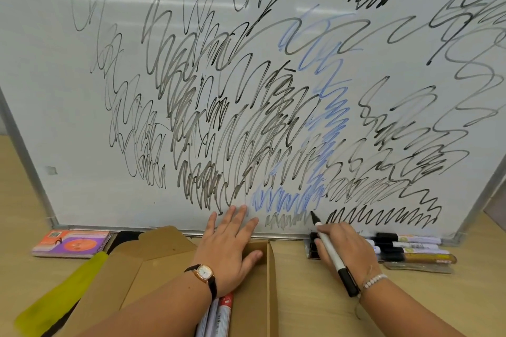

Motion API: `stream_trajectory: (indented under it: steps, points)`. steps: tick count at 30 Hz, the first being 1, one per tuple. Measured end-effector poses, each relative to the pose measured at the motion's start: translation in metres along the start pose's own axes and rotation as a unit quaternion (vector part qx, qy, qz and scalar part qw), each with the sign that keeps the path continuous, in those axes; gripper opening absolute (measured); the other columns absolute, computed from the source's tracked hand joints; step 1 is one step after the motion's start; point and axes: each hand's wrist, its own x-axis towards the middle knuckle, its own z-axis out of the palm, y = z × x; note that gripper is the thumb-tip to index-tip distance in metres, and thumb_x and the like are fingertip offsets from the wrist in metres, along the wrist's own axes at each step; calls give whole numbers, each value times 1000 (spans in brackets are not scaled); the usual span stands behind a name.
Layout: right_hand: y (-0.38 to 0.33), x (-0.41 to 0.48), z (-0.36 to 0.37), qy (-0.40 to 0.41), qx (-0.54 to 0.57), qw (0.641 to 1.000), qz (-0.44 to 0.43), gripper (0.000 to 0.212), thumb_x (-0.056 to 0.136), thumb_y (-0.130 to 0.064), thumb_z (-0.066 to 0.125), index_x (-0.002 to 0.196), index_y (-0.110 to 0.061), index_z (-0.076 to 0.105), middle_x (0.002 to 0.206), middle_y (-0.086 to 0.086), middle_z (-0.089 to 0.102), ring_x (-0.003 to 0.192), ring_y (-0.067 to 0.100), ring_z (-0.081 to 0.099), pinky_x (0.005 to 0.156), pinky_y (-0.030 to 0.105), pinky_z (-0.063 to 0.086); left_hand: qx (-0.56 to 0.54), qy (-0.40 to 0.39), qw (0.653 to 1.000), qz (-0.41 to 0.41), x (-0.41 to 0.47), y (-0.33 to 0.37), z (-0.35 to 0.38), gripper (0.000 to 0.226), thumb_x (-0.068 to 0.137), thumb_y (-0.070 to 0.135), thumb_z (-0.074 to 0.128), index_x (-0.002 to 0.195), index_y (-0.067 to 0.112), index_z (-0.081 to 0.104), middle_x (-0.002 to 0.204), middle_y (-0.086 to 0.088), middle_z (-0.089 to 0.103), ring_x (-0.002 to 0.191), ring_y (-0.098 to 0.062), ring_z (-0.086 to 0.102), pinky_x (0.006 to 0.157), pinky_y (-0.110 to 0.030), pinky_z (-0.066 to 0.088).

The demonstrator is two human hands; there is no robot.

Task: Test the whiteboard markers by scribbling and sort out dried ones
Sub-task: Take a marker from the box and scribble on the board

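A whiteboard (82,117) covered in black, grey and pale blue scribbles stands on the wooden table. My right hand (342,246) grips a white marker (330,250) with a black tip and black end cap. Its tip touches the board near the bottom edge, just right of a faint grey scribble (284,220). My left hand (230,249) lies flat with straight fingers against the board's lower edge, over a brown cardboard box (254,295). Markers with red and white barrels (219,314) lie in the box beneath my left wrist.
Several capped markers (408,247) lie in a row at the board's foot on the right. An orange and purple packet (71,243) sits at the left. A yellow-green cloth (63,293) lies at the lower left beside the box's open flap (153,243).
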Motion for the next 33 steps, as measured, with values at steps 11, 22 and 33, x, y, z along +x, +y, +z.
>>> stream_trajectory:
  steps: [11, 22, 33]
  points:
    - [7, -3, -4, -26, -70, 997, -20, 26, 78, -41, 55, 87, -18, 66, 65, -3, 59, 55, 15, 60, 46, 26, 47, 0, 4, 1000, 7, 0, -1, 1, 62, 93, 62, 14, 135, 30, 46, 142, -3, 48, 132, -21, 39, 108, -44, 15]
    - [9, 5, -13, 27, -48, 998, 34, 21, 71, -22, 75, 88, -11, 70, 66, 1, 60, 59, 19, 61, 53, 32, 51, 12, 43, 999, 12, 1, 0, 6, 58, 86, 63, 37, 134, 31, 45, 140, -2, 50, 130, -22, 47, 104, -45, 20]
    - [11, 1, -15, -23, -87, 996, 21, 20, 70, -28, 75, 84, -16, 68, 61, -5, 63, 54, 16, 62, 55, 31, 50, 3, 26, 1000, 17, 0, -1, 3, 58, 86, 62, 37, 134, 31, 45, 141, -2, 50, 130, -23, 46, 105, -44, 18]
